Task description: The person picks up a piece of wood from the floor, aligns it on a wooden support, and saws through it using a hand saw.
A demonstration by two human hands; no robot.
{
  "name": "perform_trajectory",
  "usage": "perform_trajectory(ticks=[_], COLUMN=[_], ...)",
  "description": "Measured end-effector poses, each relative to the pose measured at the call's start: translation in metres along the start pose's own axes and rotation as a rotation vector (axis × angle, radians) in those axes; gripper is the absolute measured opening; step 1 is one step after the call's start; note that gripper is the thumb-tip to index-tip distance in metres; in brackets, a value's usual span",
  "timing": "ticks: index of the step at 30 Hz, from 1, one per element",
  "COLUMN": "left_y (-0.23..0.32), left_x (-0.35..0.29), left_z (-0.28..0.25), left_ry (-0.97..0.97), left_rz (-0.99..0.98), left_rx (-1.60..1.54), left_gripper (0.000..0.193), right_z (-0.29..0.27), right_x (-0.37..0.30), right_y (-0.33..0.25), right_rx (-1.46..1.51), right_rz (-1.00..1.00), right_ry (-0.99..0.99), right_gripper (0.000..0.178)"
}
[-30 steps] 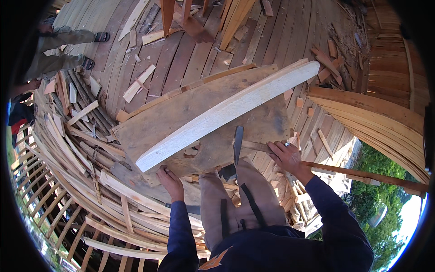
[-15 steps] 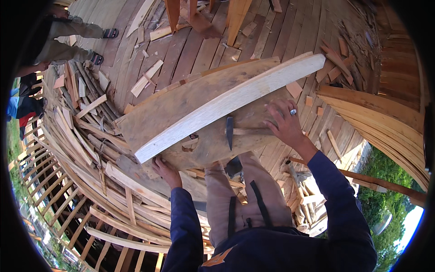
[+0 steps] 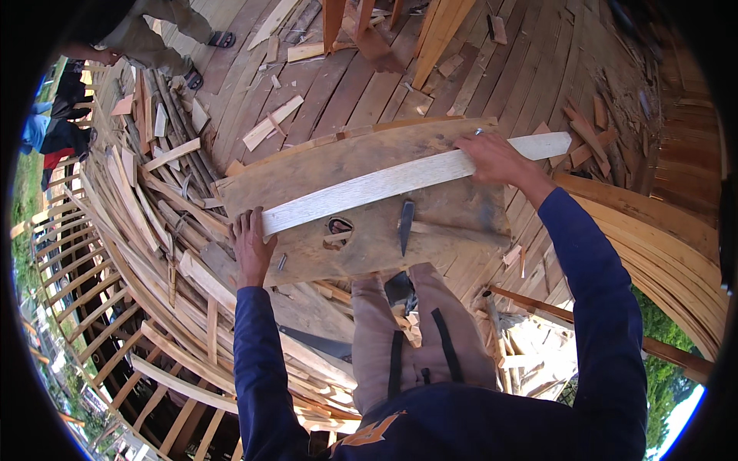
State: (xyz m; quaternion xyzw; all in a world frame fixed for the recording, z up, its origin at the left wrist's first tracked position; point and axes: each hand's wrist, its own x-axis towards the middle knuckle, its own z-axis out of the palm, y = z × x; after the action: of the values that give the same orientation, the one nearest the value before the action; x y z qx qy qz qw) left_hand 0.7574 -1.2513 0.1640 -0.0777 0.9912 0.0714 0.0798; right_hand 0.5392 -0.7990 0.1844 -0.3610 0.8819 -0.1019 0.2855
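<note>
Atop the worn board (image 3: 307,173), the pale plank (image 3: 384,183) lies between the left hand (image 3: 252,242), fingers slightly spread at its end, and the right hand (image 3: 496,160), fingers bent across it, grip closure indeterminable for both, where uneven pressure could skew it into the hammer (image 3: 406,223).

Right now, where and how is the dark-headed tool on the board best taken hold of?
Probably by the wooden handle of the dark-headed tool, with the right hand coming from the person's right. The tool lies on the board with its head crosswise and its slim handle reaching rightward, which suits a grip clear of the head. That hand is on the pale plank.
</note>
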Motion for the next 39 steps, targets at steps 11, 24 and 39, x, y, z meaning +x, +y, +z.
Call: perform_trajectory(ticks=[11,24,39], left_y=[-0.018,-0.013,-0.006], left_x=[0.086,0.106,0.055], left_z=[-0.028,-0.04,-0.004], left_ry=[-0.61,-0.661,-0.115], left_rz=[0.084,0.137,0.171], left_rx=[-0.334,-0.278,-0.174], left_gripper=[0.071,0.086,0.075], right_z=[-0.027,0.02,0.025], right_x=[-0.002,-0.038,-0.025], right_y=[0.028,0.015,0.034], right_rx=[0.314,-0.081,-0.067], right_rz=[0.187,-0.013,-0.025], right_ry=[-0.294,0.248,0.252], right_gripper=[0.073,0.077,0.07])
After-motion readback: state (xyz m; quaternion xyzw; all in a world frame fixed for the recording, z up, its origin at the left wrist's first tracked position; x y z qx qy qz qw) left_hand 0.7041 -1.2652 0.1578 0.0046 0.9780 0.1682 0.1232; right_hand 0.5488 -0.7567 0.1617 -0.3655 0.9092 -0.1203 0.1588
